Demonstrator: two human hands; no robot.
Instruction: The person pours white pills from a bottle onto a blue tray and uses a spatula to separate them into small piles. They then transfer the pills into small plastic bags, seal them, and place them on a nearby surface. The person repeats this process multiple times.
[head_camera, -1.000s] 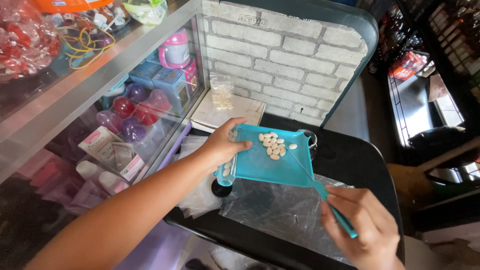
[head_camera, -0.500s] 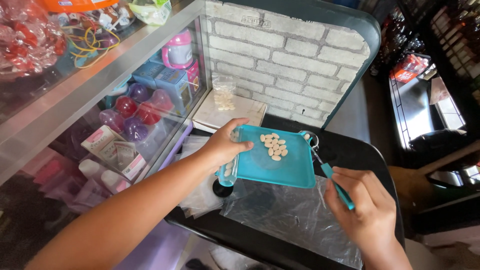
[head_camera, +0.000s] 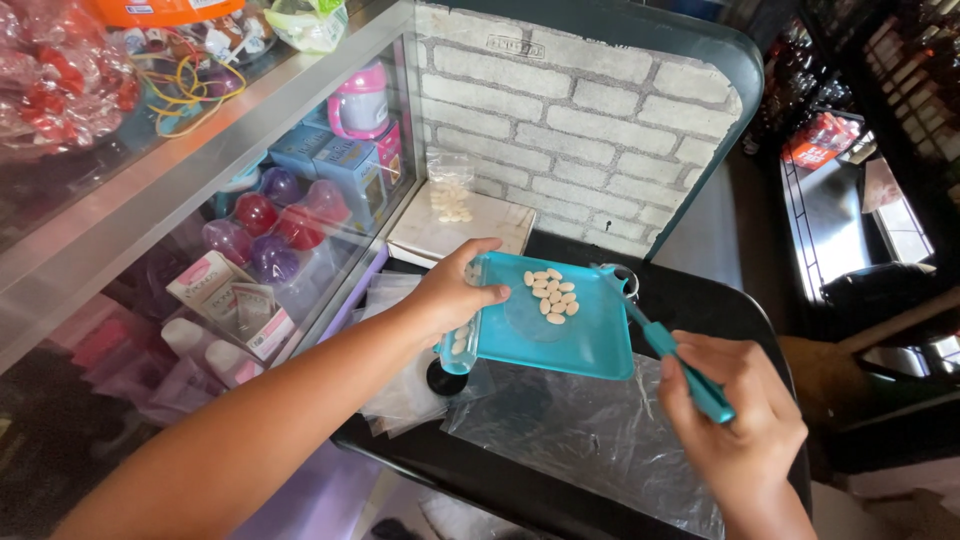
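Now the left hand (head_camera: 455, 295) pinches the teal pill tray (head_camera: 560, 330) level — its spatula (head_camera: 670, 350), gripped by the right hand (head_camera: 740, 420), slants up-left, drawn back off the white pills (head_camera: 550, 295).

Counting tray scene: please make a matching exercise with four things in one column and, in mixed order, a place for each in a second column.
1. white pills
2. teal spatula
3. small bag of pills
4. clear plastic bags

a. in the right hand
b. on the white box by the brick-pattern panel
c. on the teal tray, which the left hand holds
d. flat on the black surface under the tray

Pairs: 1-c, 2-a, 3-b, 4-d
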